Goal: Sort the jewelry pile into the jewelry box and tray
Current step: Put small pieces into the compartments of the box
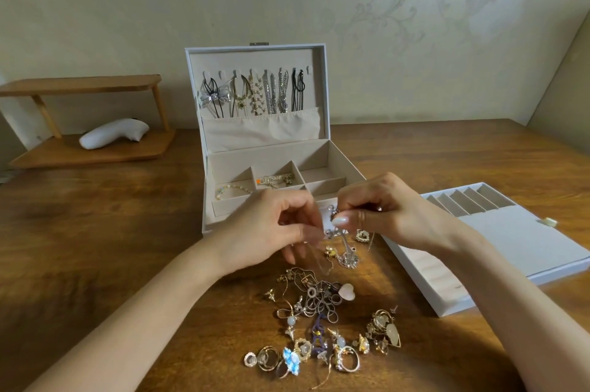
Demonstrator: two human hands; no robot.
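- Jewelry pile (322, 324) lies on the brown wooden surface (127, 248), right in front of me, near the bottom of my view. It is a mix of rings, chains and small charms, with a pink heart (347, 292) near the top and a blue ring (291, 359) low down.
- Both hands are held up just above the far end of the pile, between the pile and the jewelry box (265, 149).
- My right hand (383, 209) has a tight grip: its thumb and fingers pinch a small silver charm (333, 211).
- A shiny clump of chain (346, 254) hangs down under that charm, near the surface.
- My left hand (271, 232) has its fingers curled in close beside the charm. The fingertips are blurry, so I cannot tell if its grip holds anything.
- The box stands open behind the hands. Necklaces (255, 94) hang in a row inside its lid.
- A bead bracelet (233, 190) lies in the box's left part, and some gold bits (276, 180) lie in the middle back part.
- The white tray (510, 241) lies flat on the surface to the right of the box.
- Far to the left is a small wooden shelf (86, 123) with a white thing (113, 137) lying on its bottom board.
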